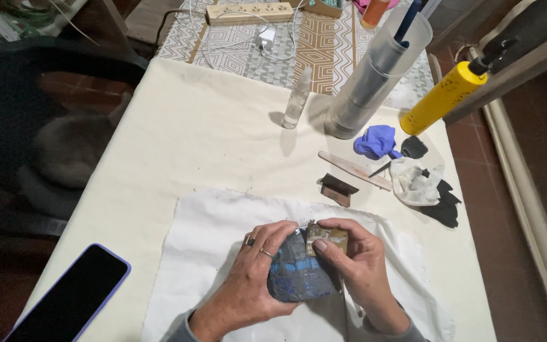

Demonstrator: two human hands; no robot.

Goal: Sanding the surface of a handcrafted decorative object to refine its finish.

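My left hand (251, 272) wraps around a dark grey lump with blue markings (299, 275), holding it over a white cloth (204, 253) near the table's front edge. My right hand (359, 266) pinches a small brown rectangular piece (327, 237) against the top right of the lump, thumb on its front face. Two rings show on the left hand's fingers. Both hands touch the lump, and its underside is hidden.
A phone with a lilac case (71, 294) lies at front left. Behind the hands lie a small brown block (338, 189), a flat stick (352, 170), a blue glove (376, 140), crumpled rags (422, 187), a small spray bottle (297, 99), a tall clear tumbler (375, 73), and a yellow spray can (447, 95).
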